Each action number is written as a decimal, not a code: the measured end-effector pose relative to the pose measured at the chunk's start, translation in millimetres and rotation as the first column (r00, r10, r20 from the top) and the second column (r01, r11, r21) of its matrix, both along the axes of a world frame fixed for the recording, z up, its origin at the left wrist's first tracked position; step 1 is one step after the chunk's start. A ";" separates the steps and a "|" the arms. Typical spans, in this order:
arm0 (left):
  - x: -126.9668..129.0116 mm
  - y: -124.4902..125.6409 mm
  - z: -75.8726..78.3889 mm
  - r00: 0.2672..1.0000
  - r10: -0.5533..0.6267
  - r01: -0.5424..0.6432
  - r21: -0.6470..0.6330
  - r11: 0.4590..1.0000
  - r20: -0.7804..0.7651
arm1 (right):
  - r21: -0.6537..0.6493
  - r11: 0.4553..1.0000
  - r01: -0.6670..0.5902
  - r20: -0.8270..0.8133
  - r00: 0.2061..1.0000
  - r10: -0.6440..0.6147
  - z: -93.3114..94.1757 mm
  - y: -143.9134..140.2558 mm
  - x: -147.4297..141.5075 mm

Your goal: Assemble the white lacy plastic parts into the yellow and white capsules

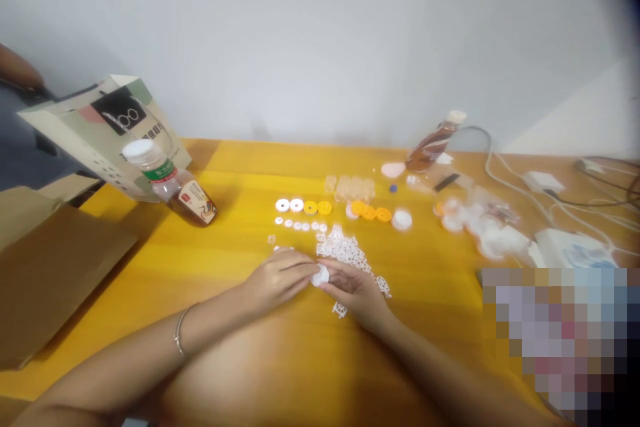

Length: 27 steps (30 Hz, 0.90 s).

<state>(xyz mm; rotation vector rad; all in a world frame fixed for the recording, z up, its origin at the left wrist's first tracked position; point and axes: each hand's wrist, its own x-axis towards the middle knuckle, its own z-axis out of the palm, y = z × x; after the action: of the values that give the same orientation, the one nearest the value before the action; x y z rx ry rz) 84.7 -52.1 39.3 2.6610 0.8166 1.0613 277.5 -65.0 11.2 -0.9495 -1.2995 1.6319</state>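
Both hands meet low over the middle of the yellow table (240, 320), pinching one small white round piece (321, 275) between them. The left hand (277, 277) comes in from the left, fingers drawn together on the piece's left edge, with a thin bracelet (179, 333) on its wrist. The right hand (356, 290) closes on the piece from the right, its fingertips pressed to the same part. The piece sits just above the tabletop, right at the near edge of a heap of white cut-out plastic parts (347, 252); a couple of loose bits (339, 309) from that heap lie beside the right hand. Beyond the heap stands a row of discs (303, 206), white ones to the left and yellow ones to the right, with a line of tinier white rings just in front of them. Further right lie orange discs (370, 212) and a white round part (401, 219), with clear cylindrical pieces behind. A plastic bottle (167, 180) of brown drink leans at the far left against a printed paper bag (100, 130), and a second bottle (434, 143) leans at the back right. White cables (500, 180) and what may be crumpled plastic wrapping, too blurred to be sure, fill the right side.
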 end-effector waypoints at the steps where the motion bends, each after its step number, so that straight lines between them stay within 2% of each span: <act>1: 0.0 1.0 -1.7 1.000 0.006 -0.006 0.001 1.000 -0.010 | 0.002 1.000 -0.002 -0.007 1.000 0.002 -0.1 -0.2 -0.2; 10: -0.2 5.6 -5.5 1.000 0.013 -0.013 -0.034 0.999 0.003 | 0.021 1.000 -0.010 0.008 1.000 0.009 2.6 -0.8 0.7; 16: -0.3 4.7 -5.3 0.999 0.025 -0.025 0.014 1.000 -0.023 | 0.024 1.000 -0.012 0.018 1.000 0.012 2.7 -1.0 0.0; 21: 0.0 4.3 -5.0 1.000 0.024 -0.024 0.005 1.000 -0.008 | 0.014 0.999 -0.030 0.030 0.999 0.029 3.9 -2.3 -0.2; 27: -1.8 5.9 -5.0 1.000 -0.025 0.025 0.014 1.000 0.004 | 0.005 0.997 -0.074 0.037 0.997 0.074 3.7 -2.1 0.8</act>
<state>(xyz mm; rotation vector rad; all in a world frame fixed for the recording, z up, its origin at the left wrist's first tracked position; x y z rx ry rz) 82.9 -46.2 34.3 2.6723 0.7763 1.0704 278.3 -67.1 14.8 -0.9417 -1.3788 1.6725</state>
